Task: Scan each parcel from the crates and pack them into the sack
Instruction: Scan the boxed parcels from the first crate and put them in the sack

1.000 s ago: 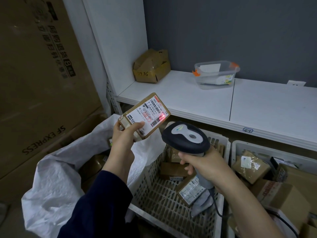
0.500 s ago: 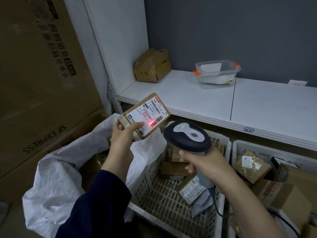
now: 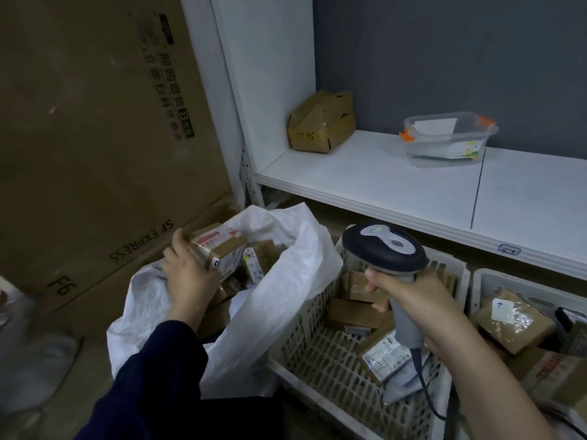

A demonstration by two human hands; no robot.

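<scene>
My left hand (image 3: 187, 274) grips a small brown parcel (image 3: 219, 249) with a white label, holding it over the open mouth of the white woven sack (image 3: 279, 296). Other parcels lie inside the sack. My right hand (image 3: 409, 296) grips the handle of a grey and black barcode scanner (image 3: 381, 246) above a white perforated crate (image 3: 320, 363). That crate holds several brown parcels (image 3: 384, 350). A second crate (image 3: 486, 281) at the right is full of parcels too.
A white shelf (image 3: 381, 185) runs above the crates, carrying a torn cardboard box (image 3: 320, 122) and a clear plastic tub (image 3: 448, 138). A tall cardboard carton (image 3: 95, 138) marked SF EXPRESS stands at the left behind the sack. The scanner cable (image 3: 425, 395) hangs down over the crate.
My left hand has carried the parcel down and left, from in front of the scanner to the sack's mouth. The red scan light is gone from the label. The scanner hand stayed put.
</scene>
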